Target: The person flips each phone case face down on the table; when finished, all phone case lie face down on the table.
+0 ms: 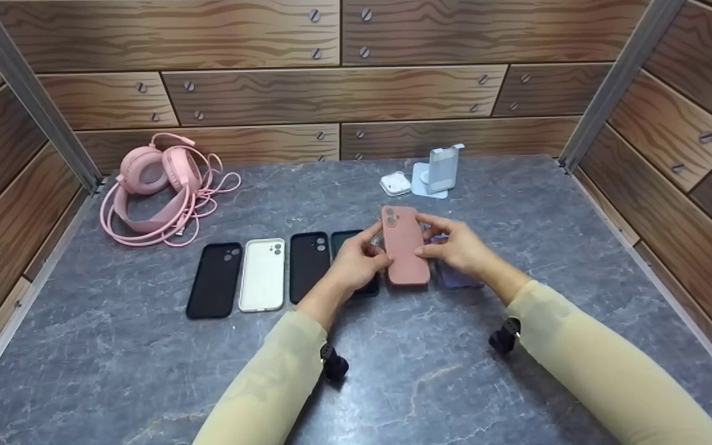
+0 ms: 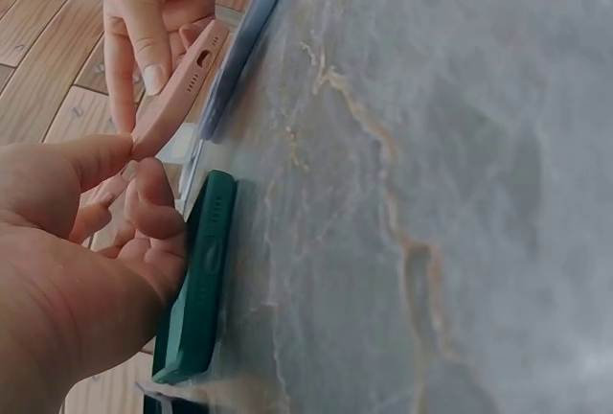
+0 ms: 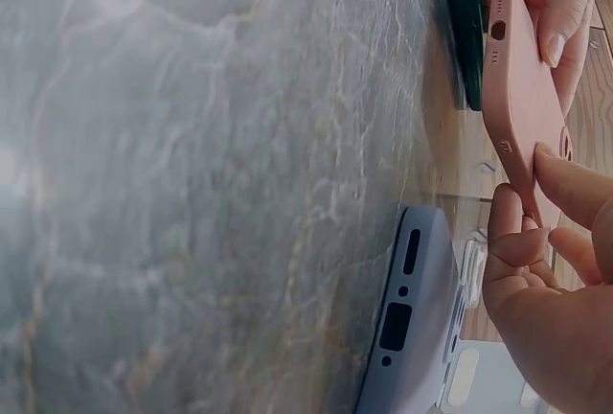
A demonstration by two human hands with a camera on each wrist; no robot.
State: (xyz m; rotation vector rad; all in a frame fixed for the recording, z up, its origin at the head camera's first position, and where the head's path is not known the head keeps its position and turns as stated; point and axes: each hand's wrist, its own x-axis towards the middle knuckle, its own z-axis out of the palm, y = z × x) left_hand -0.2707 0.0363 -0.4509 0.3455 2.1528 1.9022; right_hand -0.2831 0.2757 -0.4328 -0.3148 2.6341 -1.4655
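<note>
A pink phone case (image 1: 406, 250) is held between both hands, raised a little off the table with its camera end pointing away. My left hand (image 1: 359, 262) pinches its left edge, and my right hand (image 1: 458, 247) pinches the right edge. Under the left hand lies a dark green phone case (image 2: 199, 280), partly covered in the head view. Beneath the right hand is a bluish-purple phone case (image 3: 414, 309), its port cutouts showing in the right wrist view. Further left lie a black case (image 1: 308, 266), a white case (image 1: 261, 275) and another black case (image 1: 214, 281).
Pink headphones (image 1: 149, 191) with a coiled cable sit at the back left of the grey marbled table (image 1: 146, 371). Behind the held case are a small white earphone box (image 1: 395, 183) and a light-blue stand (image 1: 442, 170). Wood-patterned walls (image 1: 331, 93) enclose the table.
</note>
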